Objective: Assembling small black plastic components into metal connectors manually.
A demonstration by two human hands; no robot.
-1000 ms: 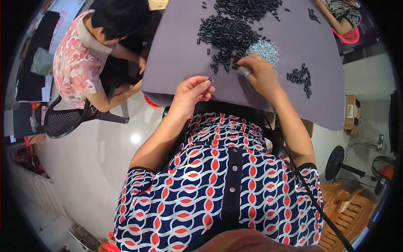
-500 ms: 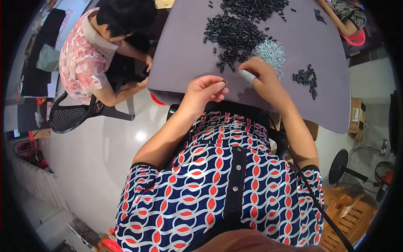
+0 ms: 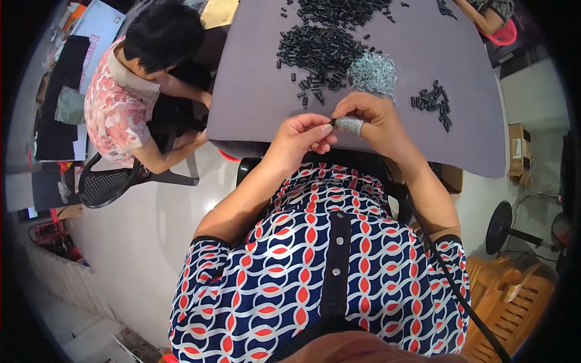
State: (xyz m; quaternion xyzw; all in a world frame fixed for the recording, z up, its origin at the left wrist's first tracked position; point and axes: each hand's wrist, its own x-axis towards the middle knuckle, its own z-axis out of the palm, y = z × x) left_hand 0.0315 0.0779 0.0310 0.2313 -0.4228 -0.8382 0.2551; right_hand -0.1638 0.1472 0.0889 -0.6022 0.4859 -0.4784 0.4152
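Over the near edge of the grey-covered table, my left hand (image 3: 302, 136) pinches a small black part (image 3: 332, 123) between thumb and forefinger. My right hand (image 3: 372, 118) meets it there, its fingers closed at that same part. A silvery-grey wrap (image 3: 349, 124) covers my right thumb. Whatever else the right fingertips hold is too small to make out. Just beyond my hands lie a large heap of short black cylindrical pieces (image 3: 315, 54) and, against its right side, a pile of thin silvery pieces (image 3: 372, 72) that look like small screws. A smaller group of black pieces (image 3: 434, 101) lies to the right.
To the left a person in a pink patterned top (image 3: 124, 103) sits on a black chair (image 3: 109, 184), hands by the table edge. Another person's arm (image 3: 478, 17) rests at the far right. A black fan (image 3: 499, 227) and a wooden chair (image 3: 508, 302) stand behind on my right.
My right hand has come in from beside the silvery pile to the black part in my left hand, and the two hands now meet. The whole view has shifted slightly.
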